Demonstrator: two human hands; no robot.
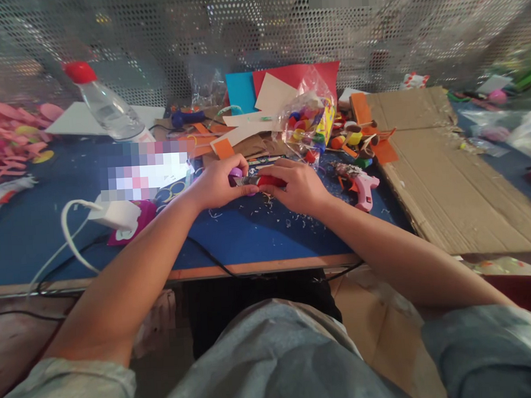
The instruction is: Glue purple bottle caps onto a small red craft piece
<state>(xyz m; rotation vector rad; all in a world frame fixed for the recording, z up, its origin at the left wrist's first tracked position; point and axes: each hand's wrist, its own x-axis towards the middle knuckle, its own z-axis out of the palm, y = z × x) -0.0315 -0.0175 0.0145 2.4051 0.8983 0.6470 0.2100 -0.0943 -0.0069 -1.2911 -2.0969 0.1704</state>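
Over the middle of the blue table, my left hand (220, 182) pinches a small purple piece (236, 173) whose exact kind I cannot make out. My right hand (298, 184) is wrapped round a red-handled craft knife (267, 180). The knife's metal end points left and meets the purple piece or lies just in front of it. Pale shavings (289, 223) lie scattered on the table below both hands. Right of my right hand rests a pink glue gun (363, 189), its nozzle end near more scraps.
A bottle with a red cap (79, 72) leans at the back left. A white charger (117, 216) with cables sits near my left forearm. Behind my hands are coloured card (239, 90) and a clear bag of colourful pieces (304, 125). Flattened cardboard (451, 177) covers the right side.
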